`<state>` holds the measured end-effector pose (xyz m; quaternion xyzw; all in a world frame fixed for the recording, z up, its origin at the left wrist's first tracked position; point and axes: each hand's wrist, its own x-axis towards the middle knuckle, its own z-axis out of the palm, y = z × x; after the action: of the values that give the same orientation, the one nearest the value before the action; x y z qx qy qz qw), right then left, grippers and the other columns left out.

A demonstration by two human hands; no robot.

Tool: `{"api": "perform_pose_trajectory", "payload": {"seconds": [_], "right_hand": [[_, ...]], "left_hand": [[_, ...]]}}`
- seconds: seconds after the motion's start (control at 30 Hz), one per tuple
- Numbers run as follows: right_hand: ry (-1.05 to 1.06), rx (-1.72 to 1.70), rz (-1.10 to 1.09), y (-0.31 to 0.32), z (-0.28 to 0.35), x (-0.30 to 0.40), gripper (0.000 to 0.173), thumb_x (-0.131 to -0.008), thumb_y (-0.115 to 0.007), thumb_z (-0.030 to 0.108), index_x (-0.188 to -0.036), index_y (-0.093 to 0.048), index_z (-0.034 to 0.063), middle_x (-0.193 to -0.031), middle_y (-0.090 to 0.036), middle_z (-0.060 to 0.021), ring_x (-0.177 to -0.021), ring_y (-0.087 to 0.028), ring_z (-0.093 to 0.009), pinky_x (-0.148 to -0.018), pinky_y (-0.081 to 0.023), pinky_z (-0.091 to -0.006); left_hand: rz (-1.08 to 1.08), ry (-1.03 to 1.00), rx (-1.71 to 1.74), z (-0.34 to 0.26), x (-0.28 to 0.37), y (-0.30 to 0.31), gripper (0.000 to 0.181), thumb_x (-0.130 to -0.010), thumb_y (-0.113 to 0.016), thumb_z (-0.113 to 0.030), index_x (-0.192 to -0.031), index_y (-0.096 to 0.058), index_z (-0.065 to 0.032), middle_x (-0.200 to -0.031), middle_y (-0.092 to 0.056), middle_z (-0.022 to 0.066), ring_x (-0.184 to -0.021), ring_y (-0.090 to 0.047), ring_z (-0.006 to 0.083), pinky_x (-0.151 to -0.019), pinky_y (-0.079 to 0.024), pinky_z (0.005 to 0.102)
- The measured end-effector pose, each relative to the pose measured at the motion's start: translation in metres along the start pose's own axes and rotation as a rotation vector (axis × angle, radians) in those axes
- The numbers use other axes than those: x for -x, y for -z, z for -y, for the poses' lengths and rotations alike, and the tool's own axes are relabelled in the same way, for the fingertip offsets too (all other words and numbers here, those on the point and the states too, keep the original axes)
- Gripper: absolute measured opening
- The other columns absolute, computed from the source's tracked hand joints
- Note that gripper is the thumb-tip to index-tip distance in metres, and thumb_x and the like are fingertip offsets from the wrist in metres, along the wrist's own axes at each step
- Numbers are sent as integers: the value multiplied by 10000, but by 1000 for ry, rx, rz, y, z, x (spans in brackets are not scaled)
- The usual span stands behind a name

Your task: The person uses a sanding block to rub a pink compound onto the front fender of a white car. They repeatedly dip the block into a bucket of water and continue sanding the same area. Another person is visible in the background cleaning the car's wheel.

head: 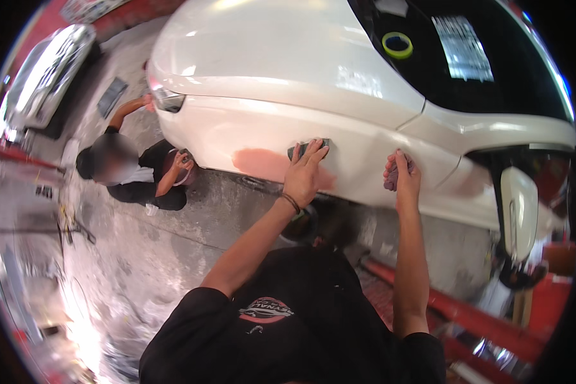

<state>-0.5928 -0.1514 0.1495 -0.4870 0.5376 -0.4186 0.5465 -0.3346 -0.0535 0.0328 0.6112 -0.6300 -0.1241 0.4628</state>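
Observation:
My left hand (303, 176) lies with its fingers spread over a dark sanding block or pad (323, 142), pressing it flat on the white car's fender (206, 127). A patch of reddish-pink filler or primer (257, 162) shows on the fender left of this hand and continues below its fingers. My right hand (408, 175) is closed around a crumpled purplish-grey cloth (391, 181), close to the fender's rear part. Whether that hand touches the panel, I cannot tell.
A co-worker (146, 177) crouches at the car's front corner, holding a small dark object near a bucket. A yellow-green tape roll (397, 45) rests on the windshield. The side mirror (519, 213) juts out at right. Red metal beams (480, 317) lie behind my right arm.

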Motion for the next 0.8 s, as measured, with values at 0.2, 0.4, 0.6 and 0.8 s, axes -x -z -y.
{"api": "perform_pose_trajectory", "payload": {"seconds": [0.2,0.4,0.6,0.8], "right_hand": [[-438,-500,-12,-8,-147,112,694,-1117,-549,704,-1372,-681,73,-1219,-759,-65,-1091,-747,-205,-933,-612,-358],[-512,-632,-231,-45,-207,208,712,-1140,-526,675,-1508,-612,71,-1407,-716,-109,-1298,-707,-241,-1092,-579,-396],[-635,-852,-391,-61,-271,254,368,-1106,-642,327,-1333,-698,42,-1164,-746,-65,-1080,-720,-193,-953,-578,-321],[-290,-185,-317,-102,-303,265,343,-1008,-664,183,-1297,-768,30,-1315,-732,-74,-1292,-659,-211,-1112,-474,-324]], "left_hand": [[292,-81,89,-39,72,-20,612,-1006,-617,72,-1576,-634,-151,-1685,-550,168,-1614,-459,404,-1345,-235,641],[849,208,665,-38,160,-45,779,-1031,-607,47,-1750,-370,-136,-1753,-452,189,-1659,-398,371,-1344,-299,528],[574,1069,1063,11,232,-66,649,-1151,-500,-311,-1753,-345,-123,-1762,-446,96,-1593,-480,279,-1282,-411,432],[557,1611,1434,23,252,-49,842,-1089,-349,-838,-1623,-549,-218,-1600,-636,67,-1477,-597,306,-1222,-448,612]]}}
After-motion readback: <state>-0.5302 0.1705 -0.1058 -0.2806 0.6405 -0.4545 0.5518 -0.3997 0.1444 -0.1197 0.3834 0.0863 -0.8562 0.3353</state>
